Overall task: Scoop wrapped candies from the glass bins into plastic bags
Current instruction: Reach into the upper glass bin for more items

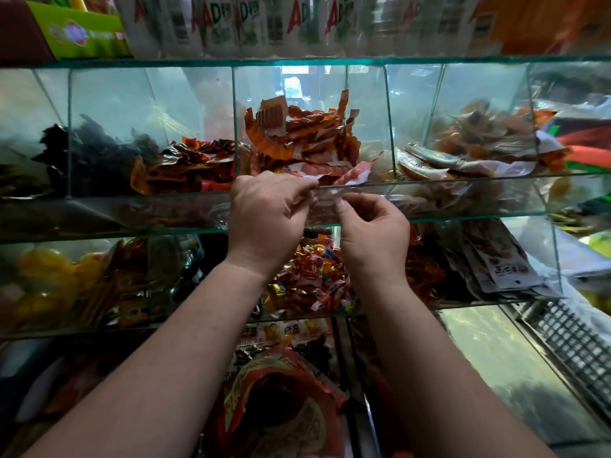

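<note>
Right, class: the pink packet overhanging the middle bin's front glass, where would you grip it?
Pinch the pink packet by its free end, coming from the front over the front glass: that end juts towards you, the rest seems tucked among other packets.

Glass bins [390, 127]: two tiers of clear, green-edged compartments split by upright glass dividers. Upper middle bin: orange-red wrapped candies [297, 140] heaped high, several lying at front lip. Lower middle bin: small red-and-yellow wrapped candies [307, 276] in loose pile. Plastic bag [325, 201]: thin, transparent, crumpled, barely discernible; pinched between left hand [267, 213] and right hand [373, 233], just before upper bin's front lip.
</note>
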